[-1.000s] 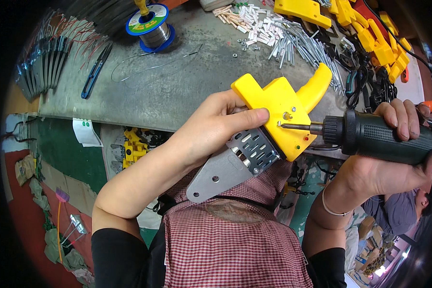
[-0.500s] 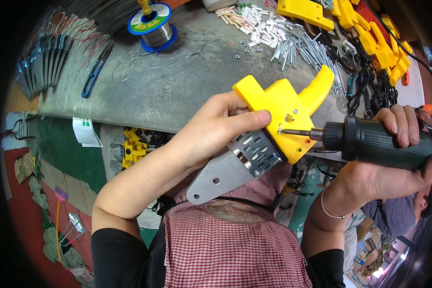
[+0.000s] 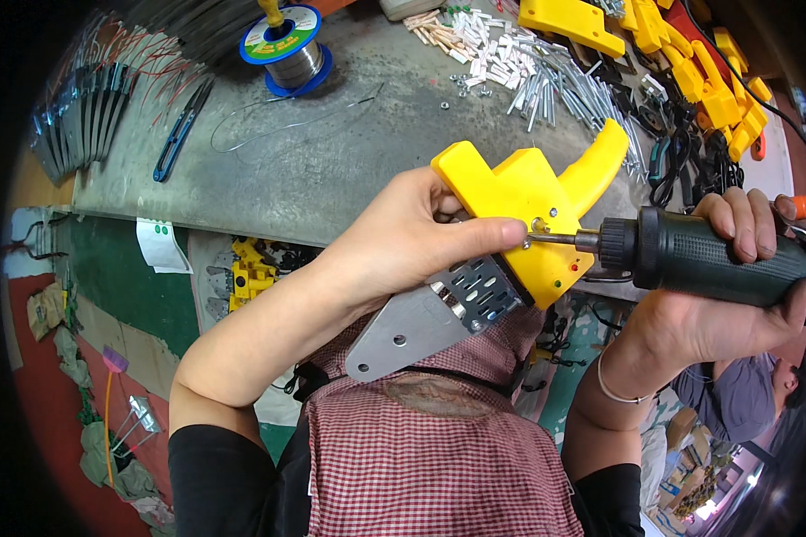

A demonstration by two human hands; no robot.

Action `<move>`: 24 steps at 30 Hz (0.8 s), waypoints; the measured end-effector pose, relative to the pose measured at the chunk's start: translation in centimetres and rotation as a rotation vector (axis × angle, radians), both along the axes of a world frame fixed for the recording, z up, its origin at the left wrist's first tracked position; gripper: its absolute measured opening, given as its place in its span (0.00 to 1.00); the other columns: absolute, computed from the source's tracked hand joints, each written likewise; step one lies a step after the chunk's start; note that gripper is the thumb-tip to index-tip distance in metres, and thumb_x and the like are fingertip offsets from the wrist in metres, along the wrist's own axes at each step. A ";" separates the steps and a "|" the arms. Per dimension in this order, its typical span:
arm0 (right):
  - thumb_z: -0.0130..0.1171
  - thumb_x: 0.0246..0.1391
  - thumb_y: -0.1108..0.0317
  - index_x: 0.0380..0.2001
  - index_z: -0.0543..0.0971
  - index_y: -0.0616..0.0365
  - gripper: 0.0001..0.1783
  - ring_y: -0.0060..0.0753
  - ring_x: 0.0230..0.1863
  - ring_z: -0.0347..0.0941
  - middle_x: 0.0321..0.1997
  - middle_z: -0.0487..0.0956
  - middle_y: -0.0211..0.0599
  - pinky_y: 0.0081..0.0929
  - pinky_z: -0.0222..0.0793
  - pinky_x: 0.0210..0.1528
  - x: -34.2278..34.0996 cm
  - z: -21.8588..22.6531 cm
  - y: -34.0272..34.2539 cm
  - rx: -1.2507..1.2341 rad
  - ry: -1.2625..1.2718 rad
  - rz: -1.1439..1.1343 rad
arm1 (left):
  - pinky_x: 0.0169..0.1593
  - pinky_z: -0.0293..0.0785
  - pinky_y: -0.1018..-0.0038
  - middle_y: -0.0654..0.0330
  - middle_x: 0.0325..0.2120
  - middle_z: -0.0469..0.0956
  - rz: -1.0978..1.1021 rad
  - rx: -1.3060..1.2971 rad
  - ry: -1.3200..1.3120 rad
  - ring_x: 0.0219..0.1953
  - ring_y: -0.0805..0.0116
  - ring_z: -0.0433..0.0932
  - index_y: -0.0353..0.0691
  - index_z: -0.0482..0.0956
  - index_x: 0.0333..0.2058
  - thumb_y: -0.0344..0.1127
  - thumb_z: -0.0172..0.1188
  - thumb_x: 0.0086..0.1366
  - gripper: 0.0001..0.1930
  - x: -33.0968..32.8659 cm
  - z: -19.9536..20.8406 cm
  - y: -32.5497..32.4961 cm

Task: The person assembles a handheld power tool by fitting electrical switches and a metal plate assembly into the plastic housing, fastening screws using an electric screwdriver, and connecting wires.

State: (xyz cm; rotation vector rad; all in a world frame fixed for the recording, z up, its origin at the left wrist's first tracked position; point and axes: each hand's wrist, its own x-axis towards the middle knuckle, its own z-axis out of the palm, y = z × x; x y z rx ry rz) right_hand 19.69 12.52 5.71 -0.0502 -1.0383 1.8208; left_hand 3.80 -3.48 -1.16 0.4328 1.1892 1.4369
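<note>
My left hand (image 3: 434, 219) is closed around a yellow-bodied pipe welding iron (image 3: 555, 192), its thumb stretched across the housing beside a screw. The iron's curved yellow handle points up and to the right, while its slotted guard (image 3: 479, 291) and flat grey metal plate (image 3: 403, 336) point down to the left. In my right hand (image 3: 734, 268) is a dark green electric screwdriver (image 3: 716, 255), fingers wrapped round its body. Its bit (image 3: 553, 238) lies across the yellow housing, with the tip close to my left thumb. A small screw head shows just under the tip.
On the grey metal bench (image 3: 269, 179) lie a solder spool (image 3: 294, 67), a blue utility knife (image 3: 182, 130), long metal rods (image 3: 555, 89) and white ceramic pieces (image 3: 501, 58). Yellow housings (image 3: 690, 76) and black cables (image 3: 676, 161) crowd the right. Another person (image 3: 734, 398) is at the lower right.
My left thumb has slid right, up against the bit's tip. The screwdriver has shifted slightly upward, and its bit lies more level. The welding iron has barely moved.
</note>
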 end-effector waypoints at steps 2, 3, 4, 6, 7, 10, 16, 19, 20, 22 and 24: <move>0.59 0.48 0.55 0.46 0.66 0.66 0.29 0.24 0.30 0.65 0.29 0.67 0.31 0.26 0.63 0.42 0.1 -0.1 0.1 -0.014 0.004 0.022 | 0.45 0.74 0.77 0.58 0.38 0.82 -0.038 0.003 0.160 0.38 0.75 0.79 0.29 0.79 0.44 0.35 0.69 0.56 0.19 -0.1 -0.4 0.2; 0.55 0.51 0.50 0.47 0.68 0.63 0.29 0.25 0.30 0.65 0.29 0.67 0.31 0.28 0.63 0.41 0.2 -0.1 0.2 0.019 -0.005 0.046 | 0.45 0.74 0.77 0.58 0.38 0.82 -0.039 0.002 0.159 0.38 0.75 0.79 0.29 0.79 0.44 0.35 0.69 0.56 0.19 0.0 -0.4 0.3; 0.52 0.54 0.46 0.47 0.69 0.61 0.29 0.26 0.30 0.66 0.29 0.68 0.31 0.30 0.64 0.40 0.3 -0.2 0.3 0.051 -0.014 0.070 | 0.46 0.74 0.77 0.58 0.38 0.82 -0.043 0.002 0.162 0.38 0.75 0.79 0.30 0.79 0.43 0.34 0.69 0.55 0.19 0.0 -0.2 0.3; 0.52 0.54 0.46 0.47 0.69 0.61 0.29 0.26 0.30 0.65 0.29 0.68 0.31 0.30 0.63 0.40 0.3 -0.2 0.1 0.058 0.003 0.098 | 0.47 0.74 0.76 0.58 0.38 0.82 -0.050 0.001 0.165 0.39 0.75 0.79 0.30 0.80 0.42 0.34 0.69 0.55 0.18 -0.1 -0.2 0.4; 0.52 0.54 0.46 0.48 0.68 0.61 0.30 0.27 0.31 0.65 0.29 0.68 0.30 0.31 0.63 0.41 0.3 -0.2 0.0 0.068 0.021 0.128 | 0.48 0.74 0.76 0.59 0.40 0.82 -0.089 -0.013 0.160 0.41 0.75 0.79 0.31 0.78 0.45 0.34 0.70 0.55 0.20 -0.3 -0.3 0.4; 0.52 0.54 0.46 0.49 0.67 0.62 0.31 0.27 0.32 0.65 0.30 0.67 0.30 0.31 0.61 0.41 0.3 0.0 0.0 0.096 0.027 0.147 | 0.49 0.74 0.76 0.60 0.42 0.81 -0.117 -0.033 0.158 0.43 0.74 0.78 0.33 0.76 0.48 0.34 0.71 0.55 0.23 -0.3 -0.3 0.4; 0.52 0.54 0.46 0.51 0.66 0.63 0.32 0.27 0.32 0.64 0.30 0.67 0.31 0.31 0.60 0.41 0.3 -0.2 -0.1 0.093 0.008 0.129 | 0.49 0.75 0.76 0.59 0.41 0.81 -0.125 -0.025 0.193 0.42 0.74 0.78 0.34 0.76 0.48 0.35 0.72 0.54 0.24 -0.5 -0.2 0.2; 0.51 0.54 0.46 0.51 0.65 0.63 0.32 0.28 0.32 0.64 0.30 0.67 0.30 0.31 0.61 0.42 0.3 -0.2 -0.3 0.126 -0.011 0.108 | 0.48 0.74 0.76 0.60 0.40 0.81 -0.139 -0.048 0.176 0.41 0.74 0.78 0.34 0.76 0.47 0.36 0.72 0.54 0.24 -0.5 0.2 0.4; 0.51 0.54 0.46 0.51 0.65 0.63 0.32 0.28 0.32 0.64 0.30 0.67 0.30 0.31 0.61 0.42 0.4 -0.1 -0.4 0.124 -0.010 0.107 | 0.47 0.74 0.76 0.60 0.40 0.81 -0.154 -0.072 0.156 0.41 0.75 0.78 0.34 0.76 0.47 0.36 0.72 0.54 0.24 -0.5 0.4 0.4; 0.52 0.52 0.46 0.51 0.66 0.63 0.33 0.27 0.31 0.65 0.29 0.67 0.29 0.30 0.61 0.42 0.7 0.3 -0.7 0.124 -0.044 0.042 | 0.46 0.74 0.76 0.60 0.40 0.81 -0.146 -0.059 0.176 0.41 0.75 0.78 0.33 0.76 0.47 0.35 0.71 0.54 0.23 -0.5 0.1 0.4; 0.54 0.51 0.46 0.51 0.66 0.62 0.33 0.26 0.31 0.65 0.29 0.68 0.28 0.29 0.61 0.41 0.9 0.6 -0.9 0.138 -0.031 0.057 | 0.45 0.74 0.77 0.60 0.39 0.81 -0.132 -0.047 0.197 0.40 0.75 0.78 0.33 0.76 0.47 0.34 0.70 0.55 0.22 -0.4 -0.2 0.3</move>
